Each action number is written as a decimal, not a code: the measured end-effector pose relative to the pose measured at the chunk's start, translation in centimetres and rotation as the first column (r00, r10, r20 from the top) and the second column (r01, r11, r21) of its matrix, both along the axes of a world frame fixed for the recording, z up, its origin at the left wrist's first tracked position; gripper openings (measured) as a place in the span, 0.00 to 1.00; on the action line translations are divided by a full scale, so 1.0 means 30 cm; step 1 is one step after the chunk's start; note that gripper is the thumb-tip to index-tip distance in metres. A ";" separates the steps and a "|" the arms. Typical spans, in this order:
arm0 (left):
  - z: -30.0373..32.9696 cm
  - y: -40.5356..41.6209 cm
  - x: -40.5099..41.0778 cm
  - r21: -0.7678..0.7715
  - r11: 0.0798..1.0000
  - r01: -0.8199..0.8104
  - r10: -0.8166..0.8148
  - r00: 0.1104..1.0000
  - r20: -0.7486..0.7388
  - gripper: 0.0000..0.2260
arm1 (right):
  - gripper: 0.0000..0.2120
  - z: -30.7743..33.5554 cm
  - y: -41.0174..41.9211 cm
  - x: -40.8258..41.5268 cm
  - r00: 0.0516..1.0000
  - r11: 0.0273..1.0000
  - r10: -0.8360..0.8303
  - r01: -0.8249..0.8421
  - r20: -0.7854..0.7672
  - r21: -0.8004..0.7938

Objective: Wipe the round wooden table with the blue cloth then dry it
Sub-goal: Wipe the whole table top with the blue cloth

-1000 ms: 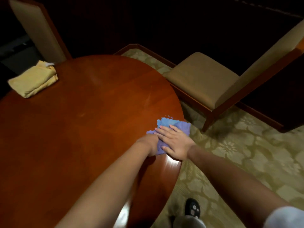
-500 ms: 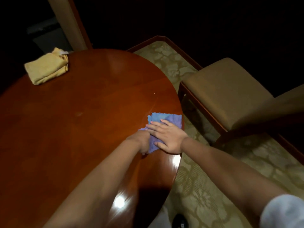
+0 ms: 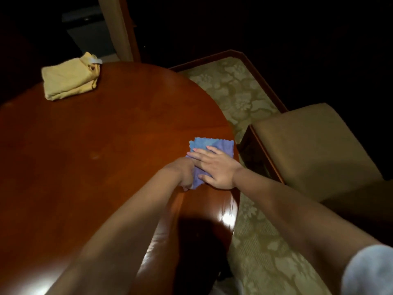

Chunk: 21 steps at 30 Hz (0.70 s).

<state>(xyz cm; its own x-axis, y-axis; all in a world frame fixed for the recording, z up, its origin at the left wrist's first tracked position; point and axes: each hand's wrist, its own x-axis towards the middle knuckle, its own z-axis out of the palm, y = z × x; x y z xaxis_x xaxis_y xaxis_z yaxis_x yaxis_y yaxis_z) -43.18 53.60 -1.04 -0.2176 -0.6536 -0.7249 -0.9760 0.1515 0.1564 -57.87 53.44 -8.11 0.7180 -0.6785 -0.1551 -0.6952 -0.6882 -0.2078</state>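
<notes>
Blue cloth (image 3: pixel 212 145) lies at right edge of round wooden surface (image 3: pixel 95 156). Right hand (image 3: pixel 214 167) flat on it, fingers straight. Left hand (image 3: pixel 185 173), grip curled, bunches cloth's near corner. Folded yellow cloth (image 3: pixel 71 78) at far edge.

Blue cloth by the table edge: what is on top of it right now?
The right hand lies flat on the blue cloth, fingers spread. The left hand grips its near-left edge. The cloth part beneath both hands and the round wooden table under it are hidden.
</notes>
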 end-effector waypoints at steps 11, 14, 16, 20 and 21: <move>-0.024 -0.117 -0.032 0.013 0.997 -0.075 0.074 0.996 0.054 0.11 | 0.32 0.011 -0.143 -0.024 0.998 0.998 0.065 -0.065 0.002 0.016; -0.025 -0.080 -0.051 -0.046 0.998 0.042 -0.036 0.991 0.132 0.14 | 0.29 0.020 -0.134 -0.022 0.999 0.999 0.042 -0.042 -0.026 0.035; -0.038 -0.036 -0.068 -0.105 0.985 0.139 -0.120 0.978 0.169 0.16 | 0.30 0.027 -0.105 -0.020 0.998 0.998 0.051 -0.049 -0.031 0.041; 0.019 0.118 -0.112 -0.081 0.990 0.117 -0.097 0.971 0.221 0.17 | 0.29 0.028 0.033 -0.027 0.995 0.992 0.094 -0.090 -0.039 0.093; 0.034 0.165 -0.119 -0.080 0.993 0.087 -0.067 0.971 0.228 0.16 | 0.28 0.032 0.068 -0.034 0.995 0.991 0.090 -0.086 -0.031 0.100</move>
<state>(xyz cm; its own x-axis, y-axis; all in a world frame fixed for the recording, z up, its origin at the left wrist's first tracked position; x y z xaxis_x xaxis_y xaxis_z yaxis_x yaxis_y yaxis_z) -46.73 58.56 -0.01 -0.1079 -0.7049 -0.7010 -0.9695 0.2307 -0.0827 -58.90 55.50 -7.16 0.7672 -0.5930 -0.2442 -0.6408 -0.7246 -0.2535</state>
